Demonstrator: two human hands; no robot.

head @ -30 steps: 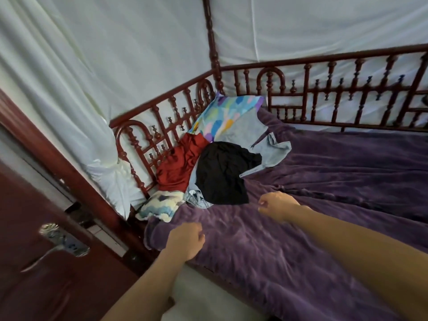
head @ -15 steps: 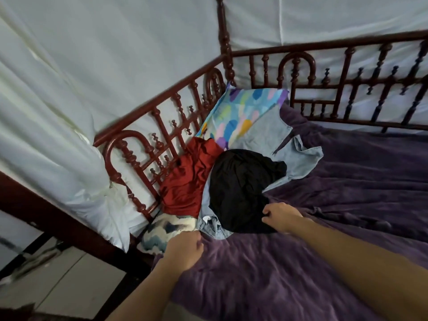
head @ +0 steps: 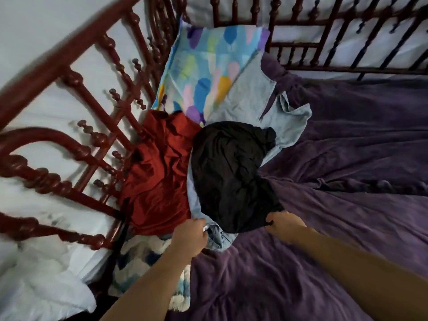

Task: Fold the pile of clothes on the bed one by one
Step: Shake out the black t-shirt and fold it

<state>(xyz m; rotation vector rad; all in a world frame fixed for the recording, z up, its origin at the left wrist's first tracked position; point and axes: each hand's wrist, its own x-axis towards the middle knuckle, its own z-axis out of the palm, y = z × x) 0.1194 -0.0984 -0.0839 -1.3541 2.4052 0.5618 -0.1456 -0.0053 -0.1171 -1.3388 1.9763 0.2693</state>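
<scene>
Your right hand [head: 283,224] is pinching the near right corner of the black garment [head: 231,172], fingers curled tight around the hem. Your left hand [head: 188,235] is curling its fingers onto the near edge of the blue shirt [head: 250,96], just left of the black hem. The pile is sitting at the far left of the bed, against the wooden rail [head: 92,140], with the black piece lying on top of the blue shirt and the red garment [head: 159,181] touching both on the left.

The risk is that you are gripping two different pieces. If you lift now, the blue shirt is likely coming up with the black one, and the pile is tumbling instead of giving you a single item. The red garment is pressing against the rail and could be dragged between the bars. The purple blanket [head: 335,239] is bunching near your right hand, so you may be catching a fold of it too.

Your left fingertips are hiding under the hand, so I cannot tell whether they are also catching the black hem. The blue shirt's lower half is lying buried, the patterned cloth [head: 143,258] is partly covered by your left forearm, and the rail is blurring.
</scene>
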